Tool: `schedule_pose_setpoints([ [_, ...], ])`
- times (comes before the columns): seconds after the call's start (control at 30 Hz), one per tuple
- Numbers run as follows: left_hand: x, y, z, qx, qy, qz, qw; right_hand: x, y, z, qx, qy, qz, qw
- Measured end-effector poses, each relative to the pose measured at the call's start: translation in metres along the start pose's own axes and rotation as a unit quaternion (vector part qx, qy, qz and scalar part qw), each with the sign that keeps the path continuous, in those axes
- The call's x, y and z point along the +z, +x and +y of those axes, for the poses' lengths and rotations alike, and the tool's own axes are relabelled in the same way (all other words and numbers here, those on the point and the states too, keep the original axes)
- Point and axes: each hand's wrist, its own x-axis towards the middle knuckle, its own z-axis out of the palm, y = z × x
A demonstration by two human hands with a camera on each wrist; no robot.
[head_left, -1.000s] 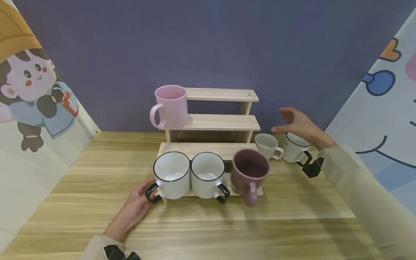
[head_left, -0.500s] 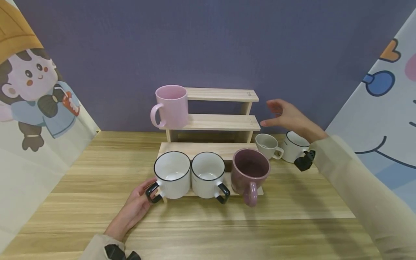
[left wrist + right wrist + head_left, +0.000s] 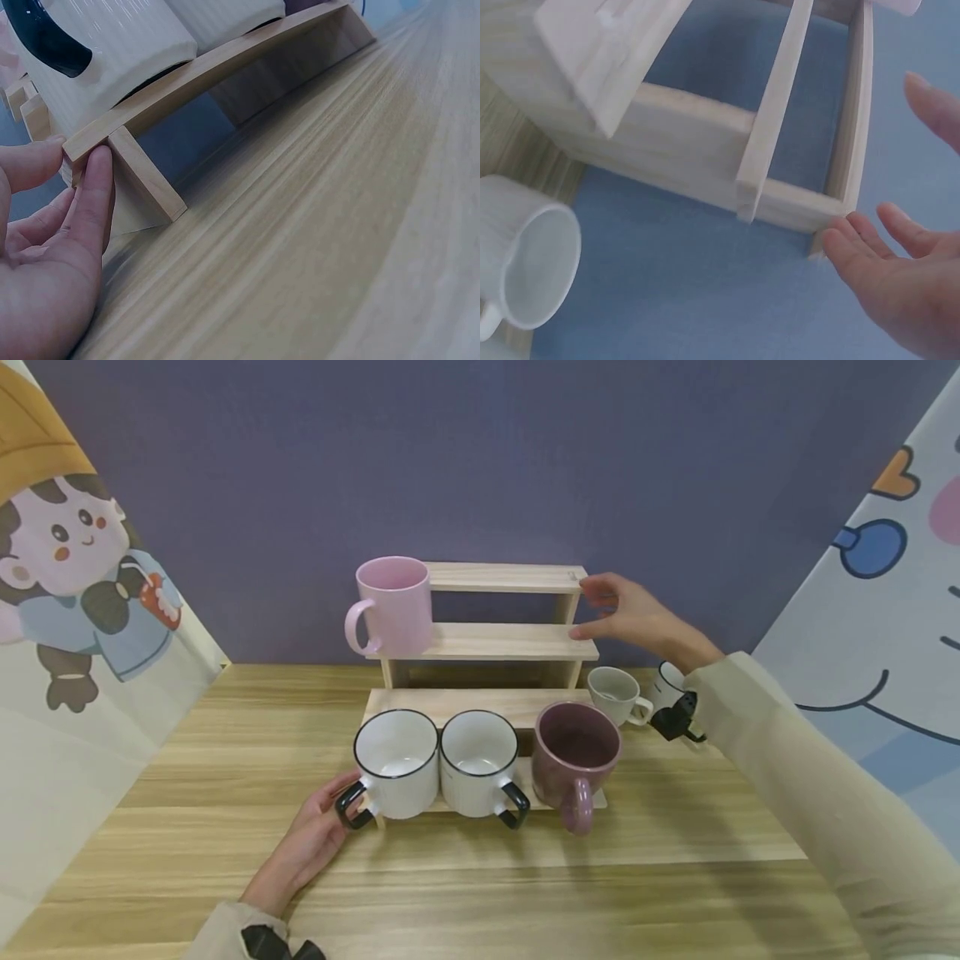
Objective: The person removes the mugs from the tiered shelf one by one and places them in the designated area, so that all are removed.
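Two hands, likely steadying the rack (image 3: 502, 578) between them: left hand (image 3: 318, 827) pinching its low corner, right hand (image 3: 637, 617) open by its top end, next needing a grip there.

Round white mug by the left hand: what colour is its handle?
The curved handle is black, clearest in the head view.

Three mugs (image 3: 480, 768) stand on the lowest shelf (image 3: 526, 772).

Left fingers (image 3: 93, 191) pinch, right fingers (image 3: 855, 261) spread (seemingly loose).
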Motion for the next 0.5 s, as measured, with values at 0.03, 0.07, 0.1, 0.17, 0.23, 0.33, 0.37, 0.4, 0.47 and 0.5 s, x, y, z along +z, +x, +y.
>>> schedule_pose_setpoints([
  [0.03, 0.0, 0.0, 0.0, 0.0, 0.0, -0.001, 1.0, 0.001, 0.002, -0.003, -0.003, -0.001, 0.0, 1.0],
  [0.07, -0.001, 0.0, 0.0, 0.0, 0.0, -0.002, 1.0, 0.003, 0.003, -0.005, -0.007, -0.002, 0.0, 1.0],
  [0.1, -0.001, 0.001, -0.001, 0.0, 0.001, -0.003, 1.0, 0.005, 0.005, -0.007, -0.011, -0.003, 0.001, 1.0],
  [0.17, -0.001, 0.001, -0.001, -0.001, 0.003, -0.003, 1.0, 0.008, 0.007, -0.012, -0.021, -0.006, 0.0, 1.0],
  [0.23, -0.002, 0.002, -0.001, -0.003, 0.005, -0.001, 1.0, 0.011, 0.009, -0.018, -0.03, -0.007, -0.001, 1.0],
  [0.33, -0.001, 0.003, -0.001, -0.009, 0.007, 0.007, 0.9999, 0.015, 0.013, -0.027, -0.043, -0.001, -0.007, 0.999],
  [0.37, -0.001, 0.003, -0.001, -0.011, 0.008, 0.011, 0.9998, 0.017, 0.015, -0.03, -0.044, 0.002, -0.01, 0.999],
  [0.4, -0.001, 0.004, -0.001, -0.013, 0.009, 0.014, 0.9998, 0.018, 0.017, -0.033, -0.045, 0.004, -0.014, 0.999],
  [0.47, -0.001, 0.004, -0.001, -0.016, 0.012, 0.019, 0.9996, 0.021, 0.02, -0.039, -0.043, 0.01, -0.022, 0.999],
  [0.5, -0.001, 0.004, 0.0, -0.018, 0.014, 0.02, 0.9995, 0.022, 0.022, -0.042, -0.041, 0.015, -0.025, 0.999],
])
